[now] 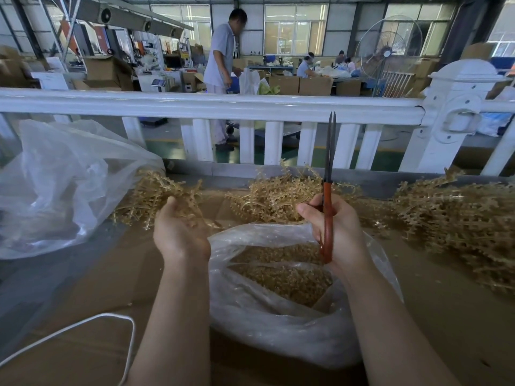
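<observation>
Crinkled clear bag (278, 332), right hand (344, 232) fingers round red-handled scissors (328, 215), left hand (178, 232) fingers curled on spiky sprigs (156, 195)

Handle loops of the scissors (328, 196) vanish inside the gripping right hand (338, 229). Fingers of the left hand (178, 232) are lost among tan sprigs (156, 196). At the right end of the worktop (418, 291), the sprig heap (459, 218) runs past the frame edge. The clear bag (55, 176) at the left end does too.

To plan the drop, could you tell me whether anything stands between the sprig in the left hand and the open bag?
Nothing visible does: the left hand holding the sprig is right beside the rim of the open bag.
</observation>
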`<action>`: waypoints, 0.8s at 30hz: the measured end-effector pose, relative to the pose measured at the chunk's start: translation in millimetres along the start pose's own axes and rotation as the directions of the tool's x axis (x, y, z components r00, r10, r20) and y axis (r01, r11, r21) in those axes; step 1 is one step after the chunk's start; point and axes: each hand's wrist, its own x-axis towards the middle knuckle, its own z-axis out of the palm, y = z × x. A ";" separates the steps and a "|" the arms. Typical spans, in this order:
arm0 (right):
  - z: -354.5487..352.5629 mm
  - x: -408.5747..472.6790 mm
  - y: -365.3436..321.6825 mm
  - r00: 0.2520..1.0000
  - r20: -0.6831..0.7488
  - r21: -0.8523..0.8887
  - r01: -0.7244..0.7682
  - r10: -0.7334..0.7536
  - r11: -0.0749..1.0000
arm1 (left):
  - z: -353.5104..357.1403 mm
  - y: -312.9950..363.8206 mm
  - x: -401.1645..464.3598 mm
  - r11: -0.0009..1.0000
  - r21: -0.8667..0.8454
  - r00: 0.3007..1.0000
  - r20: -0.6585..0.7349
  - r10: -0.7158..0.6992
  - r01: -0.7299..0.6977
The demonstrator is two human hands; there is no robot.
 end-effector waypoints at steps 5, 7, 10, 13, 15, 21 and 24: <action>3.3 4.9 7.3 0.993 -0.112 -0.203 0.018 -0.041 0.979 | 5.2 -18.6 -10.1 0.246 0.796 0.817 0.461 0.346 -0.553; 4.9 6.3 10.2 0.992 -0.111 -0.304 0.018 -0.054 0.953 | 9.5 -33.7 -17.3 0.016 0.716 0.698 0.676 0.237 -0.698; 6.7 7.3 15.5 0.993 -0.100 -0.403 0.019 -0.065 0.915 | 10.0 -57.6 -24.8 -0.137 0.573 0.576 0.817 0.018 -0.808; 7.6 8.5 18.0 0.991 -0.113 -0.439 0.012 -0.069 0.898 | 3.5 -72.0 -21.3 -0.278 0.534 0.591 0.784 -0.192 -0.798; 6.6 9.3 18.3 0.990 -0.122 -0.443 0.011 -0.073 0.896 | 0.9 -75.9 -19.5 -0.336 0.560 0.646 0.717 -0.260 -0.757; 4.9 10.2 20.7 0.989 -0.123 -0.453 0.013 -0.076 0.892 | 2.1 -76.6 -21.6 -0.352 0.597 0.685 0.691 -0.231 -0.721; 4.6 11.1 21.2 0.991 -0.122 -0.459 -0.001 -0.061 0.888 | 2.7 -74.3 -21.7 -0.352 0.548 0.639 0.732 -0.237 -0.758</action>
